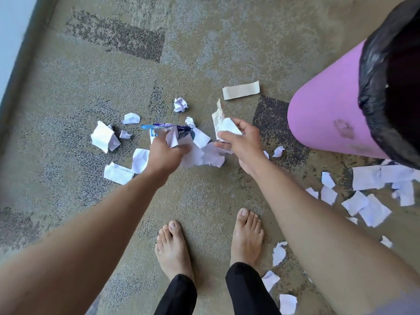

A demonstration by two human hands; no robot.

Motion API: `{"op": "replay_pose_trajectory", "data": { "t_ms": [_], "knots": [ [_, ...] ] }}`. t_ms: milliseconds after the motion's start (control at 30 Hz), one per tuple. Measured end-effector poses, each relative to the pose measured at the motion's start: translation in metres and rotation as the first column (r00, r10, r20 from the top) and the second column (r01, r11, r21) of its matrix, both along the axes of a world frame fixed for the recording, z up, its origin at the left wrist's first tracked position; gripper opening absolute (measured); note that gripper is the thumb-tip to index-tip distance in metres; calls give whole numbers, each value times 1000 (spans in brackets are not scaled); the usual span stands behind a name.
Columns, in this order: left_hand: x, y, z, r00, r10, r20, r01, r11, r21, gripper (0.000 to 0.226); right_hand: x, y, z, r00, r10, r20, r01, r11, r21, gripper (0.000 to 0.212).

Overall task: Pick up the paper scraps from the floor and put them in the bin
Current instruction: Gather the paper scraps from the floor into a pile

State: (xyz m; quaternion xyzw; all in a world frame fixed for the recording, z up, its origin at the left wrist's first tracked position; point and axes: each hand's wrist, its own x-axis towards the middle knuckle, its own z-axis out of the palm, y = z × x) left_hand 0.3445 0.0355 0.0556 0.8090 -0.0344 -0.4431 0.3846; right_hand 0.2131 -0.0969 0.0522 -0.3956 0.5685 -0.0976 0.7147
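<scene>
Down on the carpet [68, 76], mid-gather: left hand [164, 155] clutching scraps [195, 155], right hand [241, 142] holding paper [227, 127]; next, probably lifting both loads to the bin [329, 114] nearby.

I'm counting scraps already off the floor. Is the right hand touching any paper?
Touching. The head view shows the right hand with its fingers closed around white paper scraps, lifted near the pink bin.
</scene>
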Motion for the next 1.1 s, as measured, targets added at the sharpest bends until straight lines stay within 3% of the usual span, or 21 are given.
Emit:
{"op": "replay_pose_trajectory", "data": {
  "t_ms": [67, 167, 267, 433, 733, 867, 1000, 1100],
  "knots": [
    [-4, -2, 27, 998, -3, -58, 0, 999, -46, 43, -11, 0, 28, 992, -118, 43, 115, 991, 64, 37],
    [-13, -11, 76, 992, -37, -118, 17, 986, -164, 19, -26, -2, 81, 968, -211, 135, 203, 977, 68, 29],
    [-22, -30, 133, 985, -115, -126, 80, 964, -253, 16, -40, -8, 142, 937, -282, 205, 279, 959, 48, 21],
    [-42, -78, 227, 960, -213, -181, 139, 926, -352, 17, -72, -30, 237, 865, -388, 317, 401, 916, 25, 30],
    [-105, -189, 303, 866, -495, -75, 432, 814, -388, 17, -154, -106, 303, 718, -575, 391, 645, 762, -64, 22],
    [-130, -242, 284, 777, -628, 45, 616, 744, -257, 25, -179, -138, 287, 772, -561, 298, 617, 774, -141, 21],
    [-143, -272, 260, 650, -752, 113, 760, 639, -122, 52, -187, -156, 264, 924, -380, 51, 382, 900, -211, 33],
    [-150, -283, 249, 590, -799, 119, 807, 581, -102, 65, -188, -161, 260, 959, -278, -57, 257, 935, -246, 45]
  ]
}}
